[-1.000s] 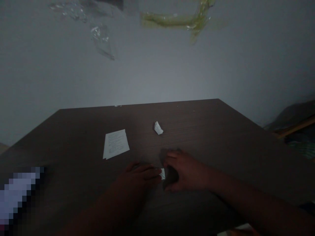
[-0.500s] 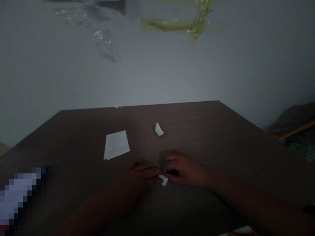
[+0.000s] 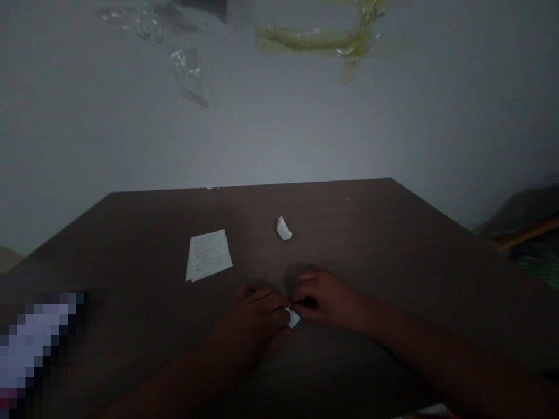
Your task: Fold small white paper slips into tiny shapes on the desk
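Between my two hands, low over the dark wooden table (image 3: 349,233), is a small folded piece of white paper (image 3: 293,318). My left hand (image 3: 262,308) grips its left side with the fingers curled. From the right, my right hand (image 3: 323,297) pinches its upper edge between thumb and fingertips. The fingers hide much of the paper. Farther back lies a second small folded paper (image 3: 283,228), apart from both hands. To the left rest flat, printed paper sheets (image 3: 209,256), slightly offset in a stack.
At the left edge lies a pixelated, bright flat object (image 3: 37,337). Behind the table rises a pale wall (image 3: 279,128) with yellowish tape (image 3: 305,41) and clear tape (image 3: 187,70) on it. Dark cloth-like items (image 3: 524,215) are beyond the right side.
My left fingers have curled in closer around the small paper, and the left hand sits slightly more to the right. The right hand keeps its pinch. The view has shifted slightly.
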Motion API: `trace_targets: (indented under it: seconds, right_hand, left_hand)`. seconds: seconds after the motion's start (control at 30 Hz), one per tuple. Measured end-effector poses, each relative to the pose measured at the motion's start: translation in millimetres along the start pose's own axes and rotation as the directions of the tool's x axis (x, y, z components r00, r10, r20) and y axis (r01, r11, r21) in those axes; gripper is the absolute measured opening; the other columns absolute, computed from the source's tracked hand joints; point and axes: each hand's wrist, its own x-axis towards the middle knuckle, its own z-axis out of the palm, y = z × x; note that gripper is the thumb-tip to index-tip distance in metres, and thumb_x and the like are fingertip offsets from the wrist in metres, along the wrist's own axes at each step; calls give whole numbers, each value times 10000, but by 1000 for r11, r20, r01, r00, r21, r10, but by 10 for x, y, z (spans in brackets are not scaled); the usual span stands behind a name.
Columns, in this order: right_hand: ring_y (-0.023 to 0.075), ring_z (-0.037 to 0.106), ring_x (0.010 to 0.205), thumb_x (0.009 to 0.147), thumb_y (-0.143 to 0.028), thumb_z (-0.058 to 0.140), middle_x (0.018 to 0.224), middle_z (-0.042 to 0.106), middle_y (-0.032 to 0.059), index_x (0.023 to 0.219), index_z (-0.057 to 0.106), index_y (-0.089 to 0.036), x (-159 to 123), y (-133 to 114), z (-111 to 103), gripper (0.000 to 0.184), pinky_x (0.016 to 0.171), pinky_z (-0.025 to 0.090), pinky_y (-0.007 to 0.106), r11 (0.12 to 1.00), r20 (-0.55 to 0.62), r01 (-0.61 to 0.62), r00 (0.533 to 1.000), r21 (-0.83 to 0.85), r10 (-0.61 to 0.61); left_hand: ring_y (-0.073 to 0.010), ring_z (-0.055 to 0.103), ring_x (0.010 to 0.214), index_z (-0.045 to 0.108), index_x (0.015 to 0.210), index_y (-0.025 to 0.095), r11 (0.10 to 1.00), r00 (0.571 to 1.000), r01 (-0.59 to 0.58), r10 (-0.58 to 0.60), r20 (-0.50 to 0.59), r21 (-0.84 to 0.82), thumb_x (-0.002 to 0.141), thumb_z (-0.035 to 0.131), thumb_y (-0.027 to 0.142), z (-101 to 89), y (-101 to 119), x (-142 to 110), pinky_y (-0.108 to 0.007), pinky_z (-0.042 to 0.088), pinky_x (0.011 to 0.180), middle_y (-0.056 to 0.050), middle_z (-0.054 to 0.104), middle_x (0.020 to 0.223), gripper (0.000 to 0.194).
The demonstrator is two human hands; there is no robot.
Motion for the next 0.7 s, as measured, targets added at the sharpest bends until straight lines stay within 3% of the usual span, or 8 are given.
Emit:
trace_targets:
  seconds: [0.1, 0.33, 0.53, 0.7]
  right_hand:
    - [192, 680, 875, 1008, -196, 782, 891, 722, 20, 935, 779, -193, 13, -10, 20, 72, 861, 473, 341, 1000, -2, -22, 1000, -15, 22]
    - [204, 684, 924, 1004, -183, 763, 914, 718, 16, 912, 760, -204, -1, -54, -17, 95, 908, 475, 363, 999, 40, -50, 998, -18, 51]
    - [227, 697, 970, 960, -156, 791, 976, 735, 42, 943, 757, -191, -73, -74, -53, 52, 932, 491, 374, 998, 61, -55, 997, 11, 54]
    - [224, 685, 984, 965, -146, 770, 991, 722, 34, 972, 733, -199, -116, -41, -63, 65, 947, 482, 378, 997, 62, -40, 997, 61, 37]
  left_hand:
    - [-281, 730, 1157, 743, 983, 226, 999, 1000, 10, -10, -16, -36, 1015, 775, 187, 55, -24, 10, -448, 446, 1042, -19, 805, 1154, 60]
    - [-262, 704, 1147, 765, 984, 226, 996, 996, 72, -69, 59, -44, 1044, 745, 154, -136, 98, 27, -434, 460, 1024, -10, 776, 1153, 95]
    - [-260, 688, 1133, 762, 977, 229, 998, 998, 60, -59, 34, -25, 1051, 763, 190, -112, 95, 31, -420, 465, 1013, -8, 762, 1114, 84]
    - [-271, 689, 1135, 764, 996, 225, 993, 992, 109, -105, 76, -47, 1032, 761, 160, -132, 124, 45, -449, 471, 1019, -16, 765, 1115, 74]
